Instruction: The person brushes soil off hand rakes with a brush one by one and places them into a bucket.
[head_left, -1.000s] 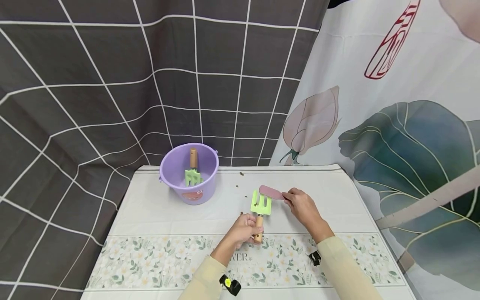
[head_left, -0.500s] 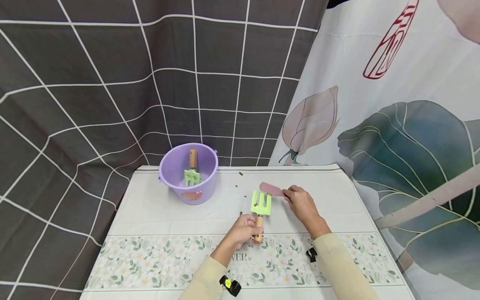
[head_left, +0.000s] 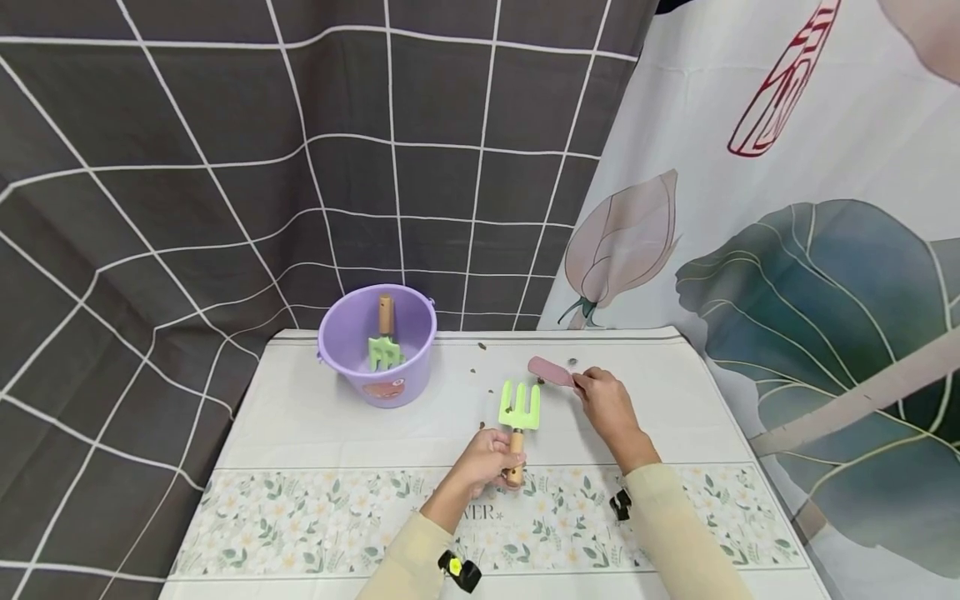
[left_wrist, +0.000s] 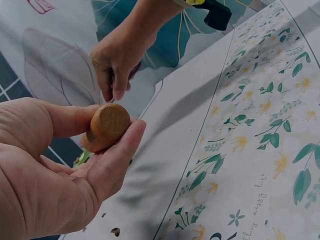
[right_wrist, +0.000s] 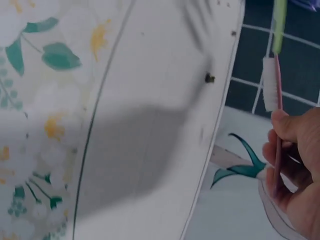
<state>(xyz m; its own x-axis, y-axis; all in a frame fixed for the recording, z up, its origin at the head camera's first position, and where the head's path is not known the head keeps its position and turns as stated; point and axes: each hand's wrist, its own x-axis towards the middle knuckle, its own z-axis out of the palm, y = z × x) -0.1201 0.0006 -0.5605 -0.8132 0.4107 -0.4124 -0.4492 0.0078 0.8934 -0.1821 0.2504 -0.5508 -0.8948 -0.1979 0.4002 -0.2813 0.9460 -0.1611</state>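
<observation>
My left hand (head_left: pixel 487 458) grips the wooden handle of a small hand fork with light-green tines (head_left: pixel 519 417). In the left wrist view, the round butt of the fork's handle (left_wrist: pixel 113 122) shows between thumb and fingers. A pink brush (head_left: pixel 550 371) is held by its handle in my right hand (head_left: pixel 609 408). White bristles (right_wrist: pixel 270 85) along one side of the brush appear in the right wrist view. The brush head sits just up and right of the tines, with a small gap between them in the head view. A dark crumb (head_left: pixel 508 409) is on the tines.
A purple bucket (head_left: pixel 420 383) stands at the table's back left. Inside it is another green fork with a wooden handle (head_left: pixel 386 315). Small dark crumbs (head_left: pixel 482 345) lie scattered on the white tablecloth (head_left: pixel 637 358). Curtains hang behind and to the right.
The brush has moved right and slightly away from me, off the fork's tip. A dark crumb and a greyish bit now show near the brush. The left hand stays almost still.
</observation>
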